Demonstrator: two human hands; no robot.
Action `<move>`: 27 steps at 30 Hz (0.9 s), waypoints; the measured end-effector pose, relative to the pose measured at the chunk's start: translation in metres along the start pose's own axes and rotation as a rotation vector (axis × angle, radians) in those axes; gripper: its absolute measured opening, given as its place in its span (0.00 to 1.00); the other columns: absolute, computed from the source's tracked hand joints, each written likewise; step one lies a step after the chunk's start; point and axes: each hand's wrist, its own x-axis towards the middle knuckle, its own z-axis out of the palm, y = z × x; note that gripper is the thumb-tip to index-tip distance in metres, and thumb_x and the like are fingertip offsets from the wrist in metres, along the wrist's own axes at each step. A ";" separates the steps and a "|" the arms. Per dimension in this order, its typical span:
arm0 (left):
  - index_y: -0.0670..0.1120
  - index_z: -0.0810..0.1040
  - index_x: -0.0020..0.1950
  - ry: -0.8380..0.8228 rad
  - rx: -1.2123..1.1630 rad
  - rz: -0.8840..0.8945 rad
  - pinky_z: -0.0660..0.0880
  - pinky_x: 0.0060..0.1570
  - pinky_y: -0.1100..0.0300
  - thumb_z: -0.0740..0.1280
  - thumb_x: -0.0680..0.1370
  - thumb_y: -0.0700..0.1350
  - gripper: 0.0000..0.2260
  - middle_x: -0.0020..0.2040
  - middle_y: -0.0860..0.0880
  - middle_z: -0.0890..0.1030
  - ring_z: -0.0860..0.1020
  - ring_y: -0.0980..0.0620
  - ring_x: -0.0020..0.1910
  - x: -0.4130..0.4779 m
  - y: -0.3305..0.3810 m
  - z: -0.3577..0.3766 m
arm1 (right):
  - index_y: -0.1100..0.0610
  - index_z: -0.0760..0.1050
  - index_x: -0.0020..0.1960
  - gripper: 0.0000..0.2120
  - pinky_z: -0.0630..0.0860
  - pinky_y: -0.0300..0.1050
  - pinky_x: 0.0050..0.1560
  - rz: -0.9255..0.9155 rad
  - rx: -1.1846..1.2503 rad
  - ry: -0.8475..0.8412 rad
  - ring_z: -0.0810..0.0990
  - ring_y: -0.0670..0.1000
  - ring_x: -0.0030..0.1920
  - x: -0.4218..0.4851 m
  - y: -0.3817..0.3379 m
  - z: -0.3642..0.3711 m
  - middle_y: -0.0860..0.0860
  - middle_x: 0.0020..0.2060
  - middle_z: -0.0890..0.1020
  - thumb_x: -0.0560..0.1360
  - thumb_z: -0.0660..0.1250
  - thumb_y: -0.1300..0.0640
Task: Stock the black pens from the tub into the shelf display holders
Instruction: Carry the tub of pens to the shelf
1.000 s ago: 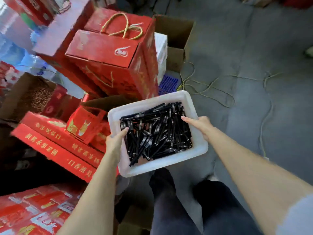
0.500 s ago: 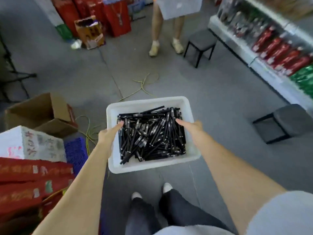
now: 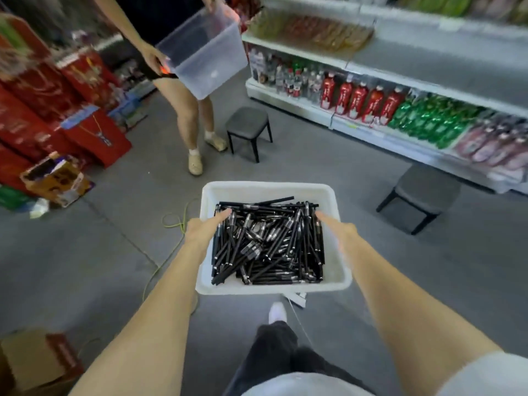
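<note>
The shelf (image 3: 400, 90) along the right is motion-blurred and cut off by the frame's edge, so its bottles and packets read only as red and green shapes. Held in the air above the floor, the white tub (image 3: 271, 190) carries a loose heap of black pens (image 3: 268, 244); its underside is hidden. The left hand (image 3: 200, 230) grips the tub's left rim and the right hand (image 3: 340, 231) its right rim, each thumb lying straight over the edge toward the pens, the other fingers out of sight beneath.
</note>
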 end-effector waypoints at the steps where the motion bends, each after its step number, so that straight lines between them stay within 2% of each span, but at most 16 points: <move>1: 0.37 0.64 0.70 -0.020 0.026 0.021 0.66 0.59 0.51 0.74 0.68 0.59 0.41 0.67 0.42 0.71 0.69 0.41 0.65 0.011 0.019 0.010 | 0.61 0.54 0.74 0.47 0.65 0.57 0.67 -0.005 0.025 0.008 0.66 0.62 0.68 0.008 -0.013 -0.002 0.59 0.69 0.66 0.67 0.74 0.41; 3: 0.38 0.64 0.71 -0.060 0.068 0.072 0.67 0.60 0.50 0.74 0.68 0.59 0.41 0.68 0.42 0.70 0.69 0.42 0.65 0.033 0.058 0.037 | 0.62 0.51 0.75 0.48 0.62 0.56 0.69 -0.002 0.083 0.043 0.63 0.61 0.71 0.024 -0.038 -0.009 0.59 0.72 0.63 0.68 0.74 0.43; 5: 0.39 0.65 0.71 -0.095 0.105 0.119 0.67 0.57 0.52 0.74 0.68 0.59 0.39 0.66 0.43 0.72 0.70 0.43 0.64 0.049 0.094 0.068 | 0.64 0.50 0.75 0.49 0.60 0.56 0.70 0.006 0.122 0.083 0.61 0.61 0.72 0.039 -0.062 -0.020 0.59 0.73 0.60 0.69 0.74 0.45; 9: 0.40 0.65 0.71 -0.187 0.132 0.180 0.67 0.60 0.53 0.75 0.67 0.59 0.40 0.67 0.47 0.71 0.69 0.45 0.65 0.079 0.152 0.138 | 0.64 0.52 0.75 0.46 0.61 0.54 0.68 0.014 0.230 0.199 0.63 0.60 0.71 0.073 -0.110 -0.048 0.58 0.72 0.62 0.69 0.74 0.46; 13: 0.40 0.68 0.67 -0.291 0.149 0.187 0.65 0.53 0.57 0.75 0.67 0.58 0.36 0.61 0.51 0.73 0.70 0.50 0.56 0.107 0.196 0.201 | 0.62 0.57 0.72 0.46 0.66 0.53 0.62 0.031 0.262 0.315 0.67 0.60 0.67 0.119 -0.164 -0.071 0.57 0.68 0.67 0.66 0.75 0.41; 17: 0.39 0.64 0.71 -0.250 0.209 0.160 0.67 0.56 0.54 0.75 0.66 0.61 0.43 0.66 0.45 0.72 0.71 0.44 0.64 0.143 0.246 0.264 | 0.63 0.59 0.72 0.45 0.65 0.53 0.65 0.035 0.288 0.326 0.67 0.60 0.67 0.181 -0.223 -0.089 0.58 0.68 0.67 0.66 0.75 0.42; 20: 0.39 0.66 0.70 -0.290 0.246 0.165 0.68 0.61 0.52 0.74 0.56 0.69 0.52 0.67 0.45 0.72 0.71 0.43 0.65 0.171 0.297 0.325 | 0.62 0.59 0.72 0.45 0.66 0.56 0.65 0.066 0.341 0.309 0.67 0.62 0.67 0.237 -0.268 -0.108 0.60 0.69 0.67 0.67 0.74 0.41; 21: 0.39 0.64 0.71 -0.289 0.271 0.180 0.67 0.63 0.51 0.74 0.56 0.69 0.53 0.69 0.44 0.70 0.69 0.43 0.66 0.181 0.315 0.348 | 0.62 0.59 0.72 0.45 0.65 0.57 0.66 0.082 0.353 0.295 0.66 0.62 0.67 0.253 -0.284 -0.117 0.60 0.69 0.66 0.67 0.74 0.41; 23: 0.39 0.63 0.72 -0.265 0.312 0.218 0.66 0.63 0.50 0.73 0.63 0.66 0.48 0.70 0.43 0.68 0.68 0.42 0.67 0.199 0.350 0.394 | 0.62 0.56 0.74 0.44 0.64 0.57 0.67 0.079 0.399 0.278 0.66 0.62 0.68 0.282 -0.311 -0.138 0.59 0.71 0.65 0.68 0.73 0.43; 24: 0.39 0.65 0.70 -0.285 0.318 0.233 0.67 0.61 0.51 0.74 0.62 0.67 0.47 0.68 0.43 0.70 0.70 0.42 0.65 0.206 0.365 0.417 | 0.62 0.56 0.74 0.45 0.64 0.57 0.67 0.078 0.422 0.292 0.66 0.61 0.69 0.295 -0.325 -0.150 0.58 0.71 0.65 0.69 0.73 0.43; 27: 0.39 0.65 0.70 -0.347 0.346 0.264 0.68 0.54 0.54 0.73 0.66 0.63 0.43 0.66 0.44 0.72 0.71 0.43 0.64 0.216 0.401 0.472 | 0.61 0.58 0.73 0.44 0.66 0.58 0.67 0.103 0.432 0.438 0.67 0.62 0.67 0.329 -0.368 -0.179 0.58 0.69 0.66 0.68 0.74 0.41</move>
